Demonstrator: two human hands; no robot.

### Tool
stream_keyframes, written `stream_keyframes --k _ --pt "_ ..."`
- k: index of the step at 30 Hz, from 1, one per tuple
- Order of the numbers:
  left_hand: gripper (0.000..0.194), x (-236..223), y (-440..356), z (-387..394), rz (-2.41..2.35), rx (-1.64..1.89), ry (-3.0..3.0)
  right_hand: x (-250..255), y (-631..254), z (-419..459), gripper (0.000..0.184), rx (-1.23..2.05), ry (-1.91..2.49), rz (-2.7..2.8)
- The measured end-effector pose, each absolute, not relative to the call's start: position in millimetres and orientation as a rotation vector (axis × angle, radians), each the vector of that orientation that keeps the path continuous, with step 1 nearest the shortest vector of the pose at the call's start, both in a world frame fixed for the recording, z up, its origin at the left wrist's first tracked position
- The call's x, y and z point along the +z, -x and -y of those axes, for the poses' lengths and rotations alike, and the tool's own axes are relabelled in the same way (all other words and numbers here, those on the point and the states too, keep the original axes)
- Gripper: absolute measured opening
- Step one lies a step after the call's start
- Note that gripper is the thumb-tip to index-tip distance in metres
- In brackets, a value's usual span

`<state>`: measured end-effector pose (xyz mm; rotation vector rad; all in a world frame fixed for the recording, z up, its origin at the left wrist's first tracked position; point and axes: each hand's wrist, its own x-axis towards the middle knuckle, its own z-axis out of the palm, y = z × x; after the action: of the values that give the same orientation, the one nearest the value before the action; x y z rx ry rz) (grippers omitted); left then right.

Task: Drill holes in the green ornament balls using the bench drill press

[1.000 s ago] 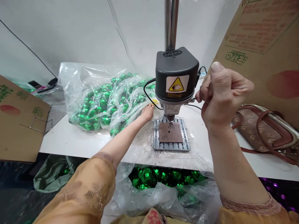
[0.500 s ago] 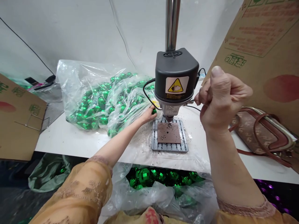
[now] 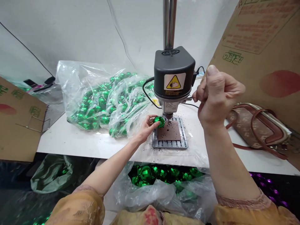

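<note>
Green faceted ball (image 3: 159,122) is pinched in the left hand (image 3: 148,126), beside the chuck (image 3: 169,116), at the left side of the base plate (image 3: 161,144); outer-side grip likely keeps fingers clear. Right hand (image 3: 217,95) is curled on the feed handle (image 3: 188,98), presumably controlling height.

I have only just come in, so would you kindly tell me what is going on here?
A person's left hand holds a shiny green ball just left of the chuck on a small drill press. Their right hand is closed at the lever on the machine's right side. A brown plate strewn with dark specks lies on the metal base below. On the white table to the left lies a clear bag of green balls.
</note>
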<state>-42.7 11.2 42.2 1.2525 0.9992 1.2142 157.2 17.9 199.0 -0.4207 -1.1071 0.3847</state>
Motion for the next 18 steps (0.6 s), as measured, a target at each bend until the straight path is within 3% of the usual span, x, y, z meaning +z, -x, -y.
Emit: stream_keyframes --k 18 --pt "0.056 4.1 15.8 -15.2 -1.134 1.17 -1.843 194.6 -158.0 -14.7 0.053 0.35 0.497 1.123"
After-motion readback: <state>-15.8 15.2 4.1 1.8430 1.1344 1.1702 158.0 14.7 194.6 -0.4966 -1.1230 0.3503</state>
